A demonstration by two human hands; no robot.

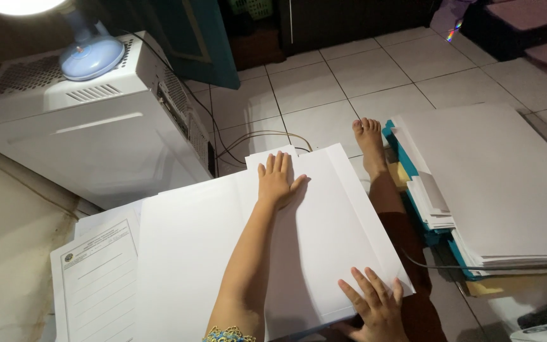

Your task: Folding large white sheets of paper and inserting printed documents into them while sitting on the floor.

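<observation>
A spread of white paper sheets (pixel 324 228) lies fanned out over my lap. My left hand (pixel 277 179) rests flat, fingers together, on the far edge of the top sheets, with a beaded bracelet at the forearm. Fingers apart, my right hand (pixel 375 305) presses on the near right corner of the same sheets. Neither hand grips anything. A printed form with ruled lines (pixel 96 278) sticks out at the lower left beneath the blank sheets.
A white machine (pixel 90 126) with a blue desk lamp (pixel 87 50) on top stands at the left. A thick stack of white paper (pixel 508 183) on teal folders sits at the right. My bare foot (pixel 370 140) rests on the tiled floor (pixel 375 76); cables run behind.
</observation>
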